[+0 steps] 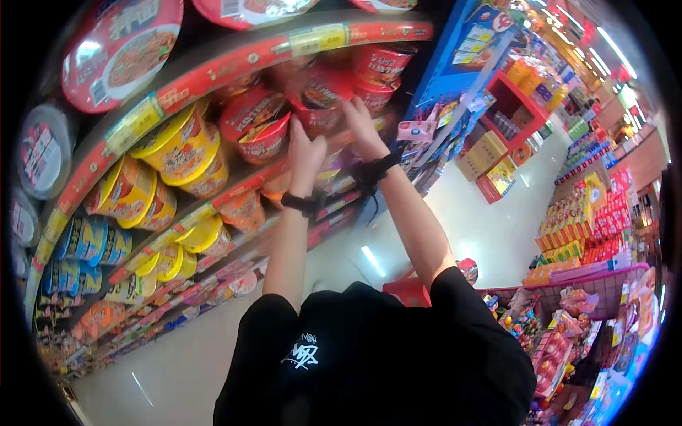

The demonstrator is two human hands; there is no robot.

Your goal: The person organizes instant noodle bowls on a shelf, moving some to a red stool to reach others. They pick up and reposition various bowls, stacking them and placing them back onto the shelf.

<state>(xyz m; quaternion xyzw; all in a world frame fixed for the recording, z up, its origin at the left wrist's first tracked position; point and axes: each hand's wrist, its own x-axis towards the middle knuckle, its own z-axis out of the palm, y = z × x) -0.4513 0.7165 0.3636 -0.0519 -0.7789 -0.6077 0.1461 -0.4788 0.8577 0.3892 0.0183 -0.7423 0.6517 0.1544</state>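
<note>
Between my two hands is a red instant noodle bowl (317, 96), slightly blurred, at the shelf with its lid facing me. My left hand (307, 157) holds its near left side, thumb up along the rim; the other fingers are partly hidden. On its right side, my right hand (361, 131) grips the bowl, fingers curled against it. To the left sits another red noodle bowl (256, 126), close to my left fingertips. Stacked red bowls (380, 67) stand just right of the held one. Each wrist wears a black band.
Yellow noodle bowls (177, 145) line the same shelf leftward, behind a red price rail (213, 74). Blue bowls (92, 241) stand farther left. A blue shelf end (444, 67) with hanging packets is at right. A red basket (406, 291) is below, near my body.
</note>
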